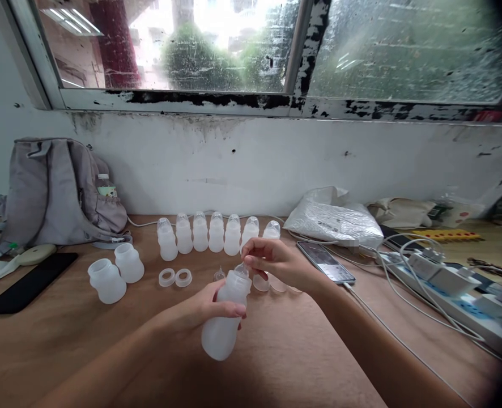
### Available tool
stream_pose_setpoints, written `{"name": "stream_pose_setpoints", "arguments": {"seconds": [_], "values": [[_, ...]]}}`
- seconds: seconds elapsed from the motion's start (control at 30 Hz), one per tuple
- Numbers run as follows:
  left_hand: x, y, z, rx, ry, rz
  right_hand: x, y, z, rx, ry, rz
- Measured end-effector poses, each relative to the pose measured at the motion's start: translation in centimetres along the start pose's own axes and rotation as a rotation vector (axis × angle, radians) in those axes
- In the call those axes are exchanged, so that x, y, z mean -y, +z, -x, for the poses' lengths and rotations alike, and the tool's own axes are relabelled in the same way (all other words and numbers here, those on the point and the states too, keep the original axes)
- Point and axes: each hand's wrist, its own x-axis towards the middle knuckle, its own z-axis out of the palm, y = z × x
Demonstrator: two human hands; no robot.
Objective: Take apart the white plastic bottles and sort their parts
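My left hand (221, 309) is wrapped around a frosted white baby bottle (220, 334), tilted with its neck up and to the right. At the bottle's mouth, my right hand (272, 260) pinches a clear bottle nipple (242, 268) between thumb and fingers; how firmly it sits there I cannot tell. Behind the held bottle lies another clear nipple (219, 274). Two white collar rings (166, 277) rest side by side on the table. Clear domed caps (260, 283) lie partly hidden below my right hand. Further left stand two uncapped bottles (107, 281).
Several capped bottles (200, 232) form a row near the wall. On the left are a grey backpack (59, 187) and a black phone-like slab (30, 283). To the right lie a plastic package (336, 218), a phone (325, 262) on a cable, and a power strip (455, 306) with chargers.
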Motion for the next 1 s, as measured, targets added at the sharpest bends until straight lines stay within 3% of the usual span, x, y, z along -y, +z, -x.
{"name": "stream_pose_setpoints", "arguments": {"seconds": [0.3,0.4,0.57,0.7,0.8,1.0], "values": [[-3.3,-2.8,1.6,-0.134,0.019,-0.638,0.1,0.2,-0.1,-0.255,-0.178,-0.058],[-4.5,-4.2,2.7,-0.267,0.052,-0.808,-0.2,0.0,-0.2,-0.305,-0.164,-0.065],[-6.3,-7.7,5.0,-0.703,0.03,-1.079,-0.7,0.1,-0.5,-0.304,-0.078,-0.025],[-6.6,-10.4,6.0,-0.929,-0.062,-1.221,-0.7,0.5,-0.6,-0.301,-0.014,0.078],[-6.4,-11.9,5.8,-1.001,-0.107,-1.284,-0.9,0.7,-0.7,-0.286,0.009,0.153],[-5.2,-13.7,5.0,-1.014,-0.274,-1.36,-1.9,1.1,-0.9,-0.159,0.047,0.375]]}}
